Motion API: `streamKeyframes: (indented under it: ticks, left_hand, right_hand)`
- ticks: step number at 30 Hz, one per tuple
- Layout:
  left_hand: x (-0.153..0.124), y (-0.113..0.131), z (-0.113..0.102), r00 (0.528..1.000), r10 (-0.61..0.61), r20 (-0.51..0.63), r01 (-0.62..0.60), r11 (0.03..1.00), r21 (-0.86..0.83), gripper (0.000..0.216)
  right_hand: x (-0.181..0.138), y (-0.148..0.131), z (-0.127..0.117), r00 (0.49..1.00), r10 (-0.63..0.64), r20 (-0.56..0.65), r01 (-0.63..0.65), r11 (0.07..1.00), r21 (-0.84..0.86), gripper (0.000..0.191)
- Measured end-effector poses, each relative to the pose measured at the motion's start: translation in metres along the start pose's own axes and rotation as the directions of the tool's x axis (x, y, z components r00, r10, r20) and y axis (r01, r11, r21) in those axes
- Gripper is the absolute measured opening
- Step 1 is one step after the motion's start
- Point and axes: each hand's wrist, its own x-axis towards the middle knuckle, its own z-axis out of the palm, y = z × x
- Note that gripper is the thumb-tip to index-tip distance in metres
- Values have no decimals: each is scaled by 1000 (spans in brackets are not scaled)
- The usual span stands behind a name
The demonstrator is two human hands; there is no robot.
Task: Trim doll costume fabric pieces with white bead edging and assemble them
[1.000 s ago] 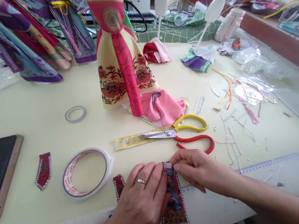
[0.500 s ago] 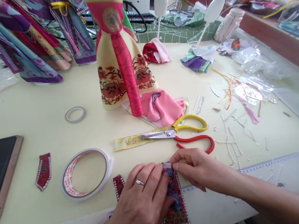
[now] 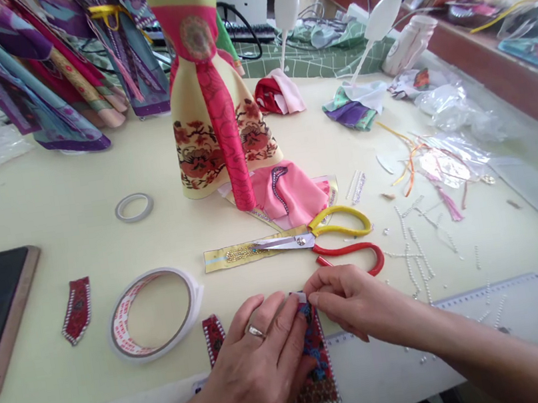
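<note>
A dark red and blue patterned fabric strip point(image 3: 322, 392), edged with small white beads, lies at the table's front edge. My left hand point(image 3: 258, 351), a ring on one finger, holds the strip down with its fingers and thumb, covering much of its left side. A small piece of white tape point(image 3: 301, 297) sits at the strip's top end. My right hand point(image 3: 347, 297) pinches at the tape's right edge with thumb and index finger; the exact grip is partly hidden. A smaller red beaded piece point(image 3: 214, 336) shows beside my left hand.
Scissors point(image 3: 300, 241) rest on a yellow strip beyond my hands. A tape roll point(image 3: 116, 325), another red piece point(image 3: 77, 309) and a phone point(image 3: 0, 315) lie left. Bead strings point(image 3: 417, 253) and a ruler point(image 3: 487, 291) are right. A dressed doll form point(image 3: 224, 120) stands behind.
My left fingertips have shifted slightly right, over the edge of the white tape. My right hand keeps nearly the same pinch; the whole view has moved a little.
</note>
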Motion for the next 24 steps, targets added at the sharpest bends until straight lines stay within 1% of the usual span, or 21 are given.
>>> streamKeyframes:
  ticks: [4, 9, 14, 17, 24]
  left_hand:
    - [0, 0, 0, 1000, 7, 16, -7, 1000, 13, 32]
    - [0, 2, 1, 999, 31, 29, -34, 996, 80, 37]
    - [0, 4, 1, 998, 41, 41, -45, 992, 118, 38]
    - [0, 4, 2, 998, 51, 29, -54, 989, 137, 37]
    - [2, 4, 1, 998, 61, 26, -65, 984, 165, 39]
  right_hand:
    - [0, 0, -1, 1000, -4, 5, 4, 1000, -5, 16]
    - [-2, -3, -2, 1000, 2, 9, -2, 999, -33, 17]
    - [-4, -7, -5, 999, 20, 42, -18, 999, -34, 22]
    - [-5, -4, -6, 997, 22, 71, -22, 1000, 2, 24]
    - [-10, 3, -10, 991, -23, 133, 4, 990, 144, 24]
